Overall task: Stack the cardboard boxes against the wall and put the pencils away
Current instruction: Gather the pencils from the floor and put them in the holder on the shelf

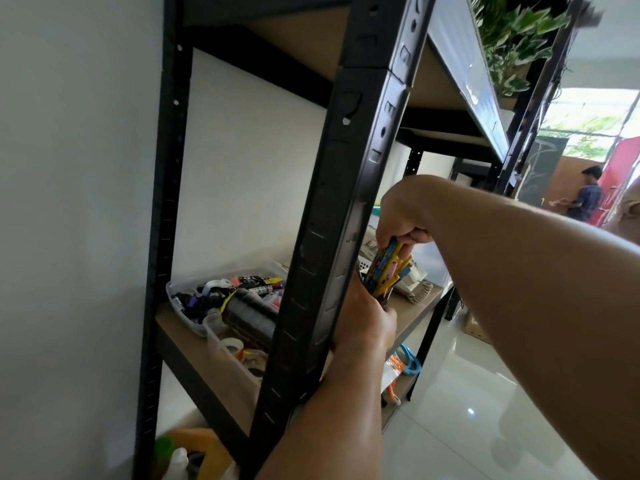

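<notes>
Head view, at a black rack (329,237) standing against a white wall (69,202).

- Right hand (405,216): reaches in from the right, above the middle shelf (187,344). Fingers curled down, gripping the top of the pencils (388,271).
- Pencils: a tight bundle, mostly yellow and blue, one pink end showing. Tilted, tops leaning right. Held over the shelf, just right of the rack's front post.
- Left hand (363,313): comes up from below, partly hidden by the post. Fingers wrapped round the lower end of the bundle. Something dark shows at its fingertips; cannot tell if it is a holder.
- Both hands are on the bundle, right above left.

Same shelf, left of the post: a clear tray (173,289) of markers and clips, touching a clear tub (214,336) with tape rolls. A black cylinder lies across both.
Right of the hands: a white phone (415,289) with coiled cord, and a white basket (369,268) behind the pencils.
Shelf below: a blue ring (412,363) beside an orange packet.
Floor (467,393): glossy white tile. A cardboard box (474,329) sits on it beyond the rack's far leg.
Top right: a plant (512,39) on the upper shelf. A person (588,195) stands well away by a red door.
</notes>
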